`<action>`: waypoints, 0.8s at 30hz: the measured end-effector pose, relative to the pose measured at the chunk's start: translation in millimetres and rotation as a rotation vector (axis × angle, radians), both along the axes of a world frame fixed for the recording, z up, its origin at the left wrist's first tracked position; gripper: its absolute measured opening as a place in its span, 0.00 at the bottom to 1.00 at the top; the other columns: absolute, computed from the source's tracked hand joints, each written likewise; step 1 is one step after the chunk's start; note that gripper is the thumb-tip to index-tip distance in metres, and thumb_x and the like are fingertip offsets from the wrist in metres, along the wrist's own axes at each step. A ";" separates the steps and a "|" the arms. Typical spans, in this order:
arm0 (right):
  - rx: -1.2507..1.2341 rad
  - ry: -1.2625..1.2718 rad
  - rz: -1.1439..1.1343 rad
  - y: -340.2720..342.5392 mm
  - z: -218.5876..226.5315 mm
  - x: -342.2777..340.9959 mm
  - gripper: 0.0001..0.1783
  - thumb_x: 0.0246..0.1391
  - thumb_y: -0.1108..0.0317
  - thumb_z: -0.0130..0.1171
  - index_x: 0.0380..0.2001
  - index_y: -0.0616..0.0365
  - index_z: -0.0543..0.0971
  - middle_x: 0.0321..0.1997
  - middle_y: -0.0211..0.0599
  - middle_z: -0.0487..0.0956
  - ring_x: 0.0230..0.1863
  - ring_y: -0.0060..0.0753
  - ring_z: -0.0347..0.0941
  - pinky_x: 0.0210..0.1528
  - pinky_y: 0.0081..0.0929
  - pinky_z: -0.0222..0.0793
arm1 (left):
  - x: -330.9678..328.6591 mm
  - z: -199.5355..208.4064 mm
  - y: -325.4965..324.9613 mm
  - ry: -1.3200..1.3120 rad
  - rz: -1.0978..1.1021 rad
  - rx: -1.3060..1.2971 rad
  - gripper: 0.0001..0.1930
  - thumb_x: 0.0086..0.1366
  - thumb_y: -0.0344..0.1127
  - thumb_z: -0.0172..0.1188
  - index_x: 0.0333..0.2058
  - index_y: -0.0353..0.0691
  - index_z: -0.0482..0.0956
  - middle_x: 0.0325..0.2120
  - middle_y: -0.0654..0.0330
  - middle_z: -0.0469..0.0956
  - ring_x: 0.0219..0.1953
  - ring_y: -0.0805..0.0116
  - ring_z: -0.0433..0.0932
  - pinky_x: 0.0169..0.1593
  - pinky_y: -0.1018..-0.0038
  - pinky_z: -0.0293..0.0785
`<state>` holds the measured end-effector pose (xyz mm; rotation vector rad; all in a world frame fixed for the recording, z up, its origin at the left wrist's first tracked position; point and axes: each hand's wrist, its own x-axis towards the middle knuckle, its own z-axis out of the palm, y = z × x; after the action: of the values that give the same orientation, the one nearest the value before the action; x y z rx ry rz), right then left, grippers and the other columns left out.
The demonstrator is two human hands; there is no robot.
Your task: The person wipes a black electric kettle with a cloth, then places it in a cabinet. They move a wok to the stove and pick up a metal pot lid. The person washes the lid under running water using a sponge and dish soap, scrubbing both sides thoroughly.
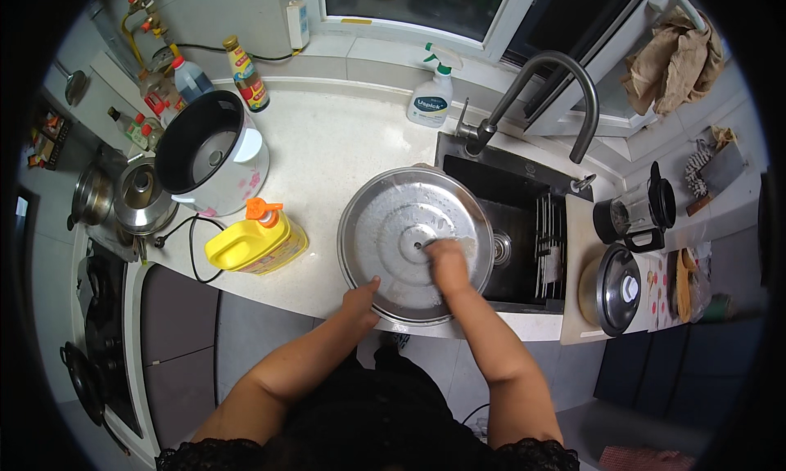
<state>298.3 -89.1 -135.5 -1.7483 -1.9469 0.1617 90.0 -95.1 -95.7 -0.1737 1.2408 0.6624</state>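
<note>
A large round metal lid (385,217), wet and streaked with suds, lies across the counter and the left part of the black sink (516,201). My left hand (361,301) grips its near left rim, thumb on top and fingers mostly hidden below. Pressed near the lid's middle, right of the small dark centre hole, is my right hand (449,266). Its fingers are curled closed, and whatever they may hold is hidden under them. Left of the lid stands a yellow jug (258,246) with an orange pump top.
A pot (214,156) with a dark inside stands at the left, near a sauce bottle (246,76). Behind the lid are a white spray bottle (433,90) and the tall grey faucet (565,61). A rack (550,254) hangs in the sink; a lidded pot (610,289) stands at the right.
</note>
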 end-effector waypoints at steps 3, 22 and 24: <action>-0.010 -0.020 -0.166 8.7 8.1 6.3 0.11 0.40 0.77 0.53 0.28 0.56 0.82 0.33 0.41 0.78 0.39 0.44 0.71 0.44 0.36 0.69 | -3.7 -28.1 -0.9 -0.055 -0.010 0.063 0.21 0.65 0.34 0.55 0.52 0.28 0.65 0.50 0.45 0.71 0.50 0.51 0.72 0.52 0.55 0.72; 0.009 0.096 0.121 1.1 15.4 -55.8 0.10 0.37 0.80 0.54 0.26 0.58 0.80 0.31 0.40 0.80 0.35 0.45 0.72 0.41 0.35 0.69 | -10.6 -47.0 1.6 0.249 -0.069 0.284 0.17 0.55 0.20 0.60 0.43 0.18 0.69 0.39 0.43 0.75 0.39 0.50 0.77 0.44 0.58 0.76; 0.066 0.068 0.056 22.0 12.3 -51.6 0.09 0.37 0.80 0.53 0.24 0.58 0.80 0.30 0.40 0.79 0.34 0.45 0.72 0.40 0.35 0.69 | -13.1 -59.6 2.0 0.252 -0.087 0.284 0.16 0.54 0.19 0.60 0.42 0.18 0.70 0.38 0.44 0.75 0.38 0.51 0.77 0.43 0.59 0.77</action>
<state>246.7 -67.1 -123.2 -1.6262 -1.9317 0.1730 76.9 -93.1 -155.3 0.2043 1.3706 0.7932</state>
